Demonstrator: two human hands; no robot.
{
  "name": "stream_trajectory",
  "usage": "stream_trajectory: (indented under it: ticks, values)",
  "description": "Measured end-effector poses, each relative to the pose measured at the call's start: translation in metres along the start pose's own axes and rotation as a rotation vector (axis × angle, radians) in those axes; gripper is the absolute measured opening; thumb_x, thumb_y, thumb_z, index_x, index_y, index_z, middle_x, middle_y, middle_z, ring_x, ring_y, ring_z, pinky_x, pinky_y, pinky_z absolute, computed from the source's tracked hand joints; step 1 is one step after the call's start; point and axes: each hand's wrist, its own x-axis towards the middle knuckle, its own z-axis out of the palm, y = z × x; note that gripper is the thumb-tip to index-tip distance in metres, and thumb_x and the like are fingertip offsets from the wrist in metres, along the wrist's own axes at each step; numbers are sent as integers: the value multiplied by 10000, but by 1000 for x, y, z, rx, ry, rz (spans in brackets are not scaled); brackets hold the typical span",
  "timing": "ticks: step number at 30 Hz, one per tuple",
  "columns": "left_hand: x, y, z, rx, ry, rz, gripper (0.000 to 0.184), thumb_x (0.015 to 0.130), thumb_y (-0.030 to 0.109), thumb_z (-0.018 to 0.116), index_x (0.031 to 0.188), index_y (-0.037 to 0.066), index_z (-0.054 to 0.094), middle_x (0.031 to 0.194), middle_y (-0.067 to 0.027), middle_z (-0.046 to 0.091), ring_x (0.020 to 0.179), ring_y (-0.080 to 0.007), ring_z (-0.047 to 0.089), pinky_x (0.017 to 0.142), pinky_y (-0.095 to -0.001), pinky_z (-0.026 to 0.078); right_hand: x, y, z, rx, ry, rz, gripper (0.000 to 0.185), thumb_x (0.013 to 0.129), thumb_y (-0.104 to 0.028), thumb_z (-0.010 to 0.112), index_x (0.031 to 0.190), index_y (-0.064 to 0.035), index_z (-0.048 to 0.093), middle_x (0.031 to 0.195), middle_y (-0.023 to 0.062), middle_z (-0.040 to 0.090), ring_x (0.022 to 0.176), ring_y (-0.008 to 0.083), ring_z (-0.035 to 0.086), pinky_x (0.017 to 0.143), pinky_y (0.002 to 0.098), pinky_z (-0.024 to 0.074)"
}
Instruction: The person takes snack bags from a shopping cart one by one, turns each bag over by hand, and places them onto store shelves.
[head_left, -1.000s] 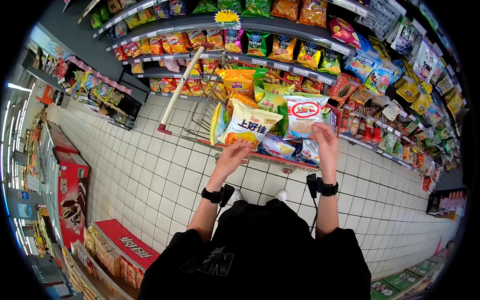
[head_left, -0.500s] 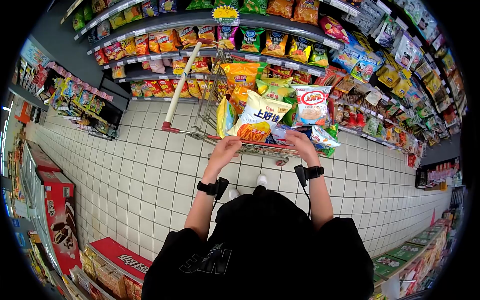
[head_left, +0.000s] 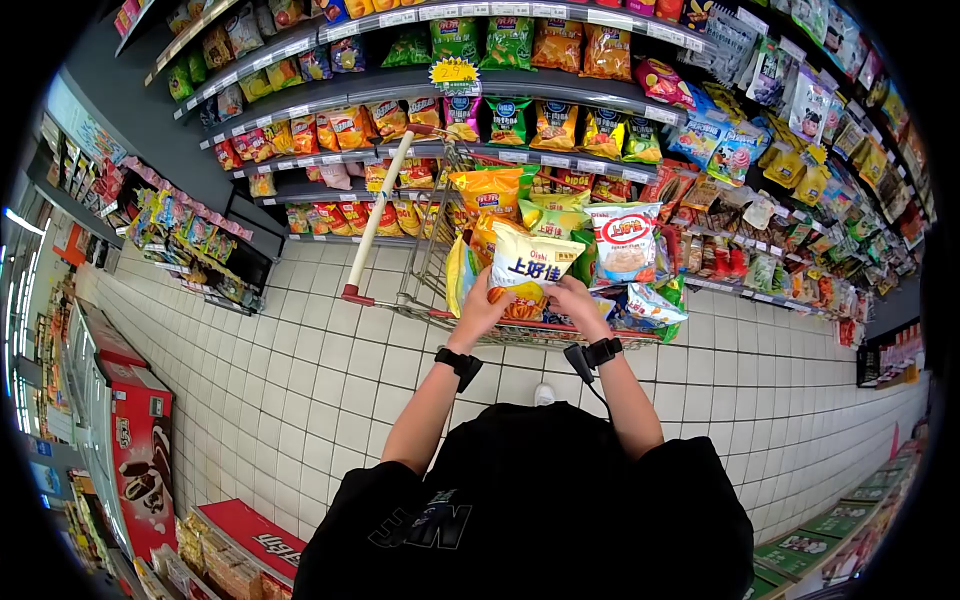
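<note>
The left hand [head_left: 487,308] and right hand [head_left: 577,303], a little apart, grip the cream bag [head_left: 535,262] low on either side (a light, even hold should avoid crushing it), in front of other bags [head_left: 625,245] at the near side of the cart [head_left: 380,217].

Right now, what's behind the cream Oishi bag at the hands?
Behind the cream Oishi bag, an orange bag shows at upper left and a yellow-green bag above its top edge. The rest behind it is covered.
</note>
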Motion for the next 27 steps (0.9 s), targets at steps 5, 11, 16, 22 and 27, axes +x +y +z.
stream_trajectory:
  ticks: [5, 11, 16, 22, 27]
  values:
    - [17, 33, -25, -49, 166, 61, 642, 839, 265, 724, 1326, -61, 461, 1176, -189, 625, 1094, -264, 603, 944, -358, 462, 2, -36, -6, -41, 9, -280, 587, 836, -271, 703, 1335, -28, 514, 1052, 129, 665, 941, 185, 622, 795, 311, 497]
    - [21, 117, -61, -43, 346, 84, 498, 865, 268, 701, 1221, -52, 562, 978, -159, 698, 849, -177, 674, 718, -303, 535, -29, -113, -4, -318, -41, -654, 605, 854, -294, 698, 1374, -67, 490, 1118, 159, 627, 1043, 205, 594, 832, 338, 506]
    - [9, 136, -58, -58, 402, 92, 491, 910, 264, 651, 1249, -72, 536, 1018, -138, 681, 839, -150, 652, 698, -279, 522, -44, -126, 18, -251, 11, -726, 694, 830, -323, 736, 1395, -43, 444, 1201, 179, 519, 1123, 266, 542, 944, 381, 447]
    - [10, 146, -65, -79, 400, 119, 410, 953, 219, 571, 1247, -65, 532, 1015, -139, 645, 892, -168, 638, 728, -284, 516, -50, -140, 26, -349, 170, -911, 845, 732, -293, 819, 1415, -31, 396, 1219, 174, 500, 1134, 294, 522, 918, 389, 463]
    - [9, 152, -74, 78, 362, 295, 434, 944, 180, 558, 1308, -47, 495, 1221, -164, 536, 1090, -215, 560, 908, -330, 456, -63, -155, 20, -269, 228, -987, 769, 731, -244, 825, 1372, -34, 455, 1192, 141, 537, 1094, 239, 556, 836, 341, 499]
